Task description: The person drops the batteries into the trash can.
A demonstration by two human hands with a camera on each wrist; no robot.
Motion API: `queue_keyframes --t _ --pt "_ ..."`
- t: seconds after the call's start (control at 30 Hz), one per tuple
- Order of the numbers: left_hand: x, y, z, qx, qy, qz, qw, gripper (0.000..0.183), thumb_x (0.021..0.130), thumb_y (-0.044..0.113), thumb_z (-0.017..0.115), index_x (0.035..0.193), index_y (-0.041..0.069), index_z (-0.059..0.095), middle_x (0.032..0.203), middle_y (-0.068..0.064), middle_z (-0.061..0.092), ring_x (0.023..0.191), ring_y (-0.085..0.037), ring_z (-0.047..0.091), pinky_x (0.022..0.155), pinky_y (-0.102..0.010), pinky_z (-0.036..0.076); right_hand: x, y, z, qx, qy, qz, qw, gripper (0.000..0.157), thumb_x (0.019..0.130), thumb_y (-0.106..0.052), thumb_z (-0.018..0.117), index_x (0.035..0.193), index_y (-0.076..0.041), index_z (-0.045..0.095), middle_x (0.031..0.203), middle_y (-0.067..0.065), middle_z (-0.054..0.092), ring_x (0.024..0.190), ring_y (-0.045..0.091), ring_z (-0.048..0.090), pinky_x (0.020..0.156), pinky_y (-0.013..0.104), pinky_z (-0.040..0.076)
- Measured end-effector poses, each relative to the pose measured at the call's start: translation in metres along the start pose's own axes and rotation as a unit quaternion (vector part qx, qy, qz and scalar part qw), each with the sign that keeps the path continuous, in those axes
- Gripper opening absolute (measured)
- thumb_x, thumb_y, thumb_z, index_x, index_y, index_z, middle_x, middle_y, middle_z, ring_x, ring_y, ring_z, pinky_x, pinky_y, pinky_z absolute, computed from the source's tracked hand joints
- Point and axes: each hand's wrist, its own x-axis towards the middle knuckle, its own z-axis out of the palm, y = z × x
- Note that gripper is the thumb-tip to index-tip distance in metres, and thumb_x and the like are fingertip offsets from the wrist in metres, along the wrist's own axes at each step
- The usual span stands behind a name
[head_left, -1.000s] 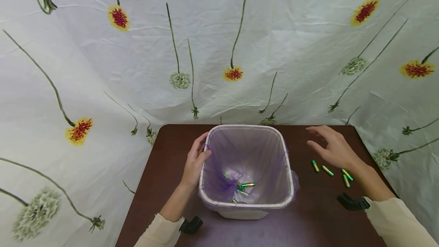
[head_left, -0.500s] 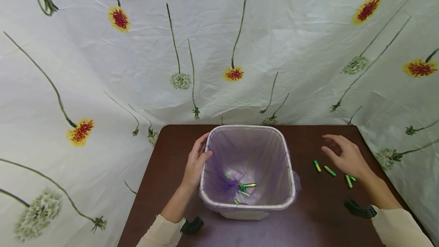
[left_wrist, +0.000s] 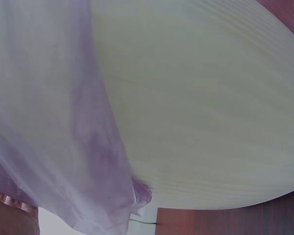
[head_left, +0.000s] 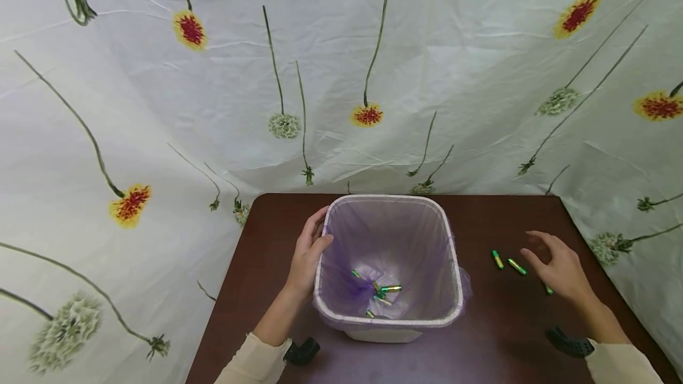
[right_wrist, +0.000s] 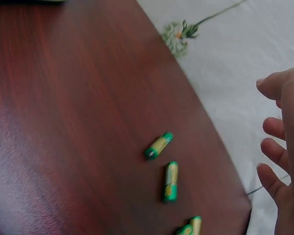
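A pale trash bin [head_left: 458,289] with a thin purple liner [head_left: 395,236] stands on the table, tilted in view so its inside shows. My left hand [head_left: 304,259] grips its left rim, thumb over the edge and fingers along the outside. The left wrist view is filled by the bin's wall [left_wrist: 201,107] and the hanging liner. Several green and gold batteries [head_left: 391,288] lie at the bottom of the bin. My right hand [head_left: 557,268] hovers over the table at the right, fingers loosely bent and holding nothing. Near it lie a battery [head_left: 497,259] and another battery [head_left: 517,266]; more are partly hidden under the hand.
The dark wooden table [head_left: 283,218] ends at a white flower-print cloth [head_left: 320,88] hanging behind and at the sides. In the right wrist view, the loose batteries [right_wrist: 171,181] lie close to the table's edge [right_wrist: 206,110].
My right hand has moved right and toward the near side, away from the bin, and now covers part of the batteries there. The left hand keeps its grip on the bin.
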Motion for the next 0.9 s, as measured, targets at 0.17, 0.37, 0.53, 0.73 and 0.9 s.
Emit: queue_keyframes --t 0.17,0.37,0.53,0.73,0.9 --pt "0.0 0.0 0.001 -0.001 -0.001 -0.001 1.0 0.056 0.1 0.001 0.046 0.155 -0.001 0.037 0.157 -0.018 0.041 0.141 -0.034 0.042 0.106 -0.029 0.043 -0.012 0.013 0.008 0.003 -0.003 0.039 0.999 0.045 0.098 -0.016 0.072 0.135 0.004 0.058 0.114 0.025 0.063 0.095 0.042 0.06 0.07 0.047 0.047" --pt "0.001 0.0 0.001 -0.003 0.003 0.002 1.0 0.056 0.1 0.001 0.047 0.155 -0.001 0.038 0.157 -0.018 0.042 0.141 -0.033 0.042 0.107 -0.029 0.042 -0.029 0.027 0.02 0.012 0.005 0.084 0.996 0.044 0.1 -0.015 0.069 0.136 0.006 0.056 0.117 0.03 0.061 0.102 0.046 0.058 0.075 0.058 0.047" --pt "0.0 0.0 0.001 -0.001 0.002 0.002 1.0 0.056 0.099 0.001 0.047 0.155 -0.002 0.038 0.157 -0.019 0.042 0.141 -0.034 0.042 0.107 -0.028 0.042 -0.045 0.037 0.028 0.02 0.009 0.122 0.992 0.045 0.101 -0.015 0.067 0.136 0.009 0.054 0.121 0.035 0.055 0.107 0.052 0.054 0.081 0.068 0.041" --pt "-0.001 0.0 0.001 -0.002 0.003 0.005 1.0 0.056 0.099 0.001 0.047 0.155 -0.001 0.039 0.157 -0.019 0.043 0.141 -0.034 0.042 0.106 -0.029 0.042 -0.059 0.047 0.036 0.017 0.012 0.145 0.989 0.044 0.101 -0.015 0.065 0.134 0.012 0.053 0.124 0.036 0.051 0.107 0.052 0.051 0.086 0.069 0.036" --pt "0.0 -0.001 0.0 -0.002 0.001 0.005 1.0 0.056 0.099 0.002 0.047 0.155 0.0 0.039 0.156 -0.019 0.043 0.14 -0.034 0.043 0.106 -0.029 0.043 -0.064 0.052 0.041 0.006 0.014 0.194 0.981 0.047 0.101 -0.017 0.065 0.136 0.011 0.052 0.122 0.035 0.05 0.105 0.05 0.051 0.085 0.067 0.037"
